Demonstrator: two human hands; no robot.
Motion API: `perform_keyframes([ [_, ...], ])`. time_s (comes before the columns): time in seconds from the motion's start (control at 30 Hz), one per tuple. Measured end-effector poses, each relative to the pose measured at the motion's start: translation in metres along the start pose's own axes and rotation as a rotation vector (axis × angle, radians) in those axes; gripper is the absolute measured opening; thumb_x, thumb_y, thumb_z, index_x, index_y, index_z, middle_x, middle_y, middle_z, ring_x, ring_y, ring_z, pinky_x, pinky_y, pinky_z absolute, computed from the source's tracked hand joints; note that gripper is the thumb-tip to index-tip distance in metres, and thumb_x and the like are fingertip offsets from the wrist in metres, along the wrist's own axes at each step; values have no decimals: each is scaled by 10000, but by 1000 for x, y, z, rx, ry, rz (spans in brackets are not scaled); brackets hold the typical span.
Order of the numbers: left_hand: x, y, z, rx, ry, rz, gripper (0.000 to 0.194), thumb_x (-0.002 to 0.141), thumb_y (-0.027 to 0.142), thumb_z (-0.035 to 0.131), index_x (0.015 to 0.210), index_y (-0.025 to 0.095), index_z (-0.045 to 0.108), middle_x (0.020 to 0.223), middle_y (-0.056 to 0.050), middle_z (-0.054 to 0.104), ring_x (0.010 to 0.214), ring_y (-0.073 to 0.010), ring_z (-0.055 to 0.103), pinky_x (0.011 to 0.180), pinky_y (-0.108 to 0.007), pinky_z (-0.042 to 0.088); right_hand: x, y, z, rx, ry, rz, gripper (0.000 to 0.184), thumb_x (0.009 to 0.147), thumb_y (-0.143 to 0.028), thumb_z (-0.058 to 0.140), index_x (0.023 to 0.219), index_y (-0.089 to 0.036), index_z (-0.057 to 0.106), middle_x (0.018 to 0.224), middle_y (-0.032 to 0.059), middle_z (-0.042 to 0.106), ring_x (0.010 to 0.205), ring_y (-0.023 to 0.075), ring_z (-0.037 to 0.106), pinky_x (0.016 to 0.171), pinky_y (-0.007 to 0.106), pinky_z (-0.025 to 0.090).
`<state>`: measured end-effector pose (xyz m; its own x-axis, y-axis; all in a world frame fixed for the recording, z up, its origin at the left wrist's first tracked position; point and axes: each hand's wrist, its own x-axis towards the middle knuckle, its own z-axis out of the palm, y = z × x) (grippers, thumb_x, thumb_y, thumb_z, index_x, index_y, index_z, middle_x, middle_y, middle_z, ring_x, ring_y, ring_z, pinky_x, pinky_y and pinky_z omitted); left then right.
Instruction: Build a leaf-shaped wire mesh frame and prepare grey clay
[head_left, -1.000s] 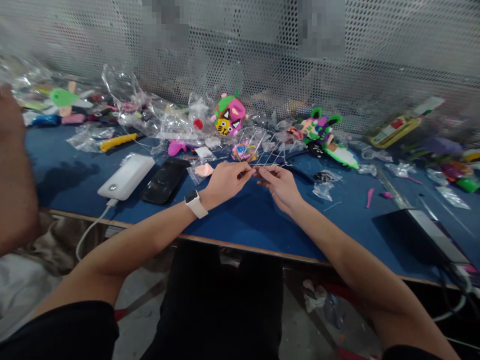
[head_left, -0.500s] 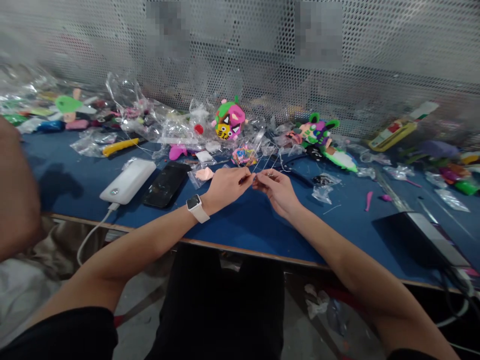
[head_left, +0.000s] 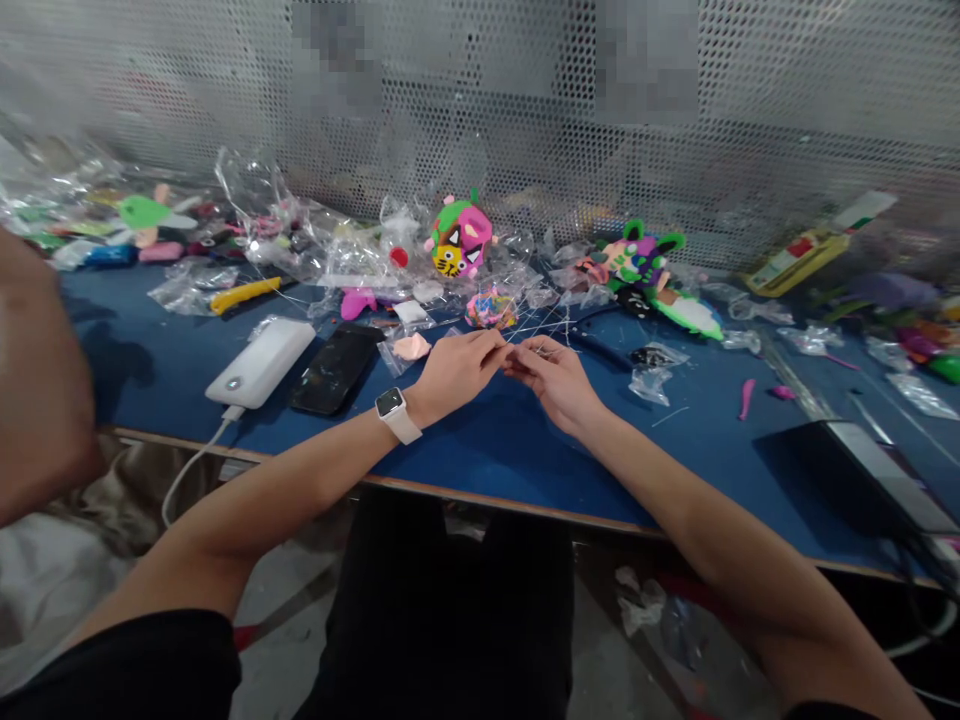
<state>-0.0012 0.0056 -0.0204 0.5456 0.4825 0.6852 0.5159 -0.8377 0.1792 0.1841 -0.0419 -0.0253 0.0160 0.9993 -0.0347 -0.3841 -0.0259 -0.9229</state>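
**A:** What do I have on the head view, my only feed?

**B:** I see the left hand (head_left: 463,370) and the right hand (head_left: 559,382) meeting over the blue desk (head_left: 480,455), near its middle. Thin wires (head_left: 534,331) slant up and away from between the fingertips.

**A:** How is the grip on each side?

**B:** Both look closed to a narrow pinch, thumb against finger, with the wires caught between them. I can't tell which strand belongs to which hand.

**A:** And around them?

**B:** Just beyond the fingers I have a small multicoloured clay piece (head_left: 491,309), and behind it a round pink-and-green ball (head_left: 461,238) with a cat face. A dark-handled tool (head_left: 609,353) lies beside the right hand. To the left hand's side I get a peach lump (head_left: 412,347), then a black phone (head_left: 337,366), a white power bank (head_left: 262,362) with its cable (head_left: 193,468) plugged in, and a yellow cutter (head_left: 246,295).

**A:** Anyone else?

**B:** Another person's arm (head_left: 41,390) fills my left edge, blurred. A perforated metal panel (head_left: 480,130) stands behind everything.
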Motion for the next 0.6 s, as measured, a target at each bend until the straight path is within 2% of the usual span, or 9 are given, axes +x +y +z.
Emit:
perform_keyframes([
  [0.2,-2,1,-4,112,-8,84,366,1162,310,472,873,172,648,780,-17,763,639,-128,671,556,-288,326,-2,1,2,-16,32,-11,331,651,-409,1009,782,-239,756,815,-14,780,799,154,739,864,353,632],
  [0.33,-3,0,-5,157,-5,113,405,1166,312,437,862,173,664,728,-16,750,601,-125,655,550,-294,305,-3,0,4,-18,44,9,340,613,-381,1022,789,-237,769,823,-5,800,774,155,739,869,365,640],
  [0.5,-1,1,-4,198,-14,150,448,1163,306,421,827,175,686,683,-20,730,571,-129,639,542,-305,286,-1,1,4,-4,65,14,389,538,-407,1063,735,-217,786,791,-7,777,778,138,727,837,318,636],
  [0.6,0,1,-5,216,-31,178,480,1171,316,410,804,180,689,670,-10,719,558,-128,628,537,-309,285,1,2,3,-29,74,11,382,557,-427,1055,725,-215,785,786,-4,771,759,139,712,829,329,635],
])
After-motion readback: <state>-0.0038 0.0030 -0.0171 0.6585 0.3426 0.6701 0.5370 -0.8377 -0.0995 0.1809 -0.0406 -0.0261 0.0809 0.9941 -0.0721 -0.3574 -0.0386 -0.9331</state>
